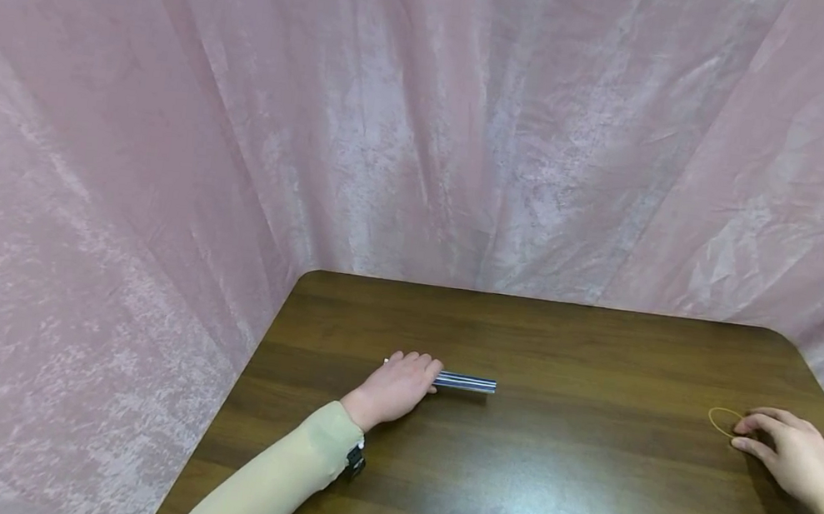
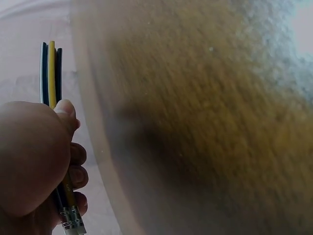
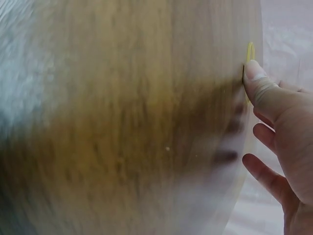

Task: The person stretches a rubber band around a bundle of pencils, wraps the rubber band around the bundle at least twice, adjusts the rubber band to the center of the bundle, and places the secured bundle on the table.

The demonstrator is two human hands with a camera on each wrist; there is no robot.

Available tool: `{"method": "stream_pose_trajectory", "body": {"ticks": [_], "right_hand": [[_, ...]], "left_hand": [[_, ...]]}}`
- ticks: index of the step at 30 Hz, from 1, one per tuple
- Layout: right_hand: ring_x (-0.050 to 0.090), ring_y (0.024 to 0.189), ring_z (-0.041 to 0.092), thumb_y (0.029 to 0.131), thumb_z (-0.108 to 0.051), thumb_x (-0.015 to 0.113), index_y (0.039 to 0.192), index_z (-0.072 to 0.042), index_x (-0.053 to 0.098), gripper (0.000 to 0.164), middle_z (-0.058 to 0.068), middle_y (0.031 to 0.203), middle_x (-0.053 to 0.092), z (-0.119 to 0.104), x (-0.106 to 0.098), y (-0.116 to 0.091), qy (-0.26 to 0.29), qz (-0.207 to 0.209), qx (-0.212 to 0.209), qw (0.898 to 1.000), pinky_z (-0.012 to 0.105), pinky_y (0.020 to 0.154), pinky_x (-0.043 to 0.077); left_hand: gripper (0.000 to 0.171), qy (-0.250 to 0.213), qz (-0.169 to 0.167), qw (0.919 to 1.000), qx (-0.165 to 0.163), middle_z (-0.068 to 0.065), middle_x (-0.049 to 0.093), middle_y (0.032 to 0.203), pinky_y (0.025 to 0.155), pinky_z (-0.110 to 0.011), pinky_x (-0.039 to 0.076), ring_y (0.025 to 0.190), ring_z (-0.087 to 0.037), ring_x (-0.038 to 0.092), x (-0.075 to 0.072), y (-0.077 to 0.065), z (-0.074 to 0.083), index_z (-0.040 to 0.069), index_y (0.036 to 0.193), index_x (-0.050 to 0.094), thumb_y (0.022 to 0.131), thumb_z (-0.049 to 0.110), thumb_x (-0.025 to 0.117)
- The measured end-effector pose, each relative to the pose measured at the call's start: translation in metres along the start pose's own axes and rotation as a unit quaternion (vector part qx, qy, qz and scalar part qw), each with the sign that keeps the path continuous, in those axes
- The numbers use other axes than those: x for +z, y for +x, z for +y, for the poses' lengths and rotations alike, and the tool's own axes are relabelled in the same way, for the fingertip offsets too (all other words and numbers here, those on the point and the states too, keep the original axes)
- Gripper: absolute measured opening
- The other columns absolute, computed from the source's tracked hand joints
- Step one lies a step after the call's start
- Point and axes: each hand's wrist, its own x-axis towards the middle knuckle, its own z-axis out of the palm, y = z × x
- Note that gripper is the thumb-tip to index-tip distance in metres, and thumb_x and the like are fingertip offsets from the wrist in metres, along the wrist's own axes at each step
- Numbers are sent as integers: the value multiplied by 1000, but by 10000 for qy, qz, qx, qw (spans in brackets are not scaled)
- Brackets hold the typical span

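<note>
A bundle of pencils (image 1: 468,383) lies crosswise near the left half of the table, and my left hand (image 1: 398,385) grips its left part from above. In the left wrist view the pencils (image 2: 52,73) show yellow and dark barrels, with metal ferrules at the lower end; the fingers curl round their middle and hide it. Far to the right, my right hand (image 1: 794,456) pinches a thin yellow rubber band (image 1: 726,409) between thumb and fingers. Seen from the right wrist, the band (image 3: 251,44) sticks out past the thumb tip, while the other fingers are spread apart.
The brown wooden table (image 1: 562,340) has rounded far corners and a bright glare at its near middle. Pink velvety curtain (image 1: 426,124) hangs behind it and down the left side. Each wrist carries a small black device (image 1: 355,459).
</note>
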Motion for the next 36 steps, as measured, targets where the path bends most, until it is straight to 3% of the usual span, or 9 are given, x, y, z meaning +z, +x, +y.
{"method": "stream_pose_trajectory", "body": {"ticks": [10, 17, 23, 28, 33, 36], "right_hand": [[62, 102, 51, 87, -5, 85, 90, -12, 72, 15, 27, 110, 70, 5, 5, -3, 51, 511, -481, 9975, 60, 89, 42], [57, 106, 56, 96, -5, 78, 88, -10, 69, 13, 34, 116, 65, 2, 5, 1, 18, 185, -88, 9998, 67, 91, 40], [56, 105, 57, 95, 0, 76, 86, -7, 66, 15, 34, 116, 64, 2, 10, 5, 12, 312, -202, 9993, 66, 93, 39], [49, 112, 61, 105, -6, 67, 91, -1, 65, 15, 38, 124, 56, -5, 8, 9, 472, 221, 141, 9985, 72, 101, 31], [49, 116, 61, 107, -4, 62, 96, 6, 64, 14, 39, 127, 55, -28, 10, 18, 1143, 754, 550, 9891, 71, 99, 30], [48, 121, 62, 108, -6, 60, 101, 7, 64, 16, 39, 132, 54, -47, 14, 23, 1372, 850, 930, 9825, 71, 100, 32]], "left_hand": [[21, -89, 19, 10000, 28, 1, 66, 106, 77, -35, 47, 92, -17, 60, 2, 4, 4, 14, 123, 62, 113, 31, 56], [18, -165, 39, 9998, -111, 2, 65, 102, 77, -33, 44, 89, -17, 58, 4, 8, 2, 14, 120, 60, 113, 30, 57], [18, -195, 39, 9997, -160, 2, 65, 102, 76, -32, 43, 91, -17, 60, 4, 11, 2, 15, 119, 60, 112, 31, 58], [18, -236, -32, 9996, -147, 3, 64, 103, 77, -32, 43, 92, -17, 59, 6, 13, 2, 16, 121, 60, 113, 32, 55], [17, -166, 71, 9997, -154, 3, 63, 101, 76, -32, 41, 89, -16, 56, 8, 14, 5, 16, 119, 60, 113, 31, 57], [17, -98, 221, 9996, -162, 3, 63, 100, 75, -32, 41, 87, -16, 55, 7, 16, 9, 16, 118, 59, 112, 31, 58]]}}
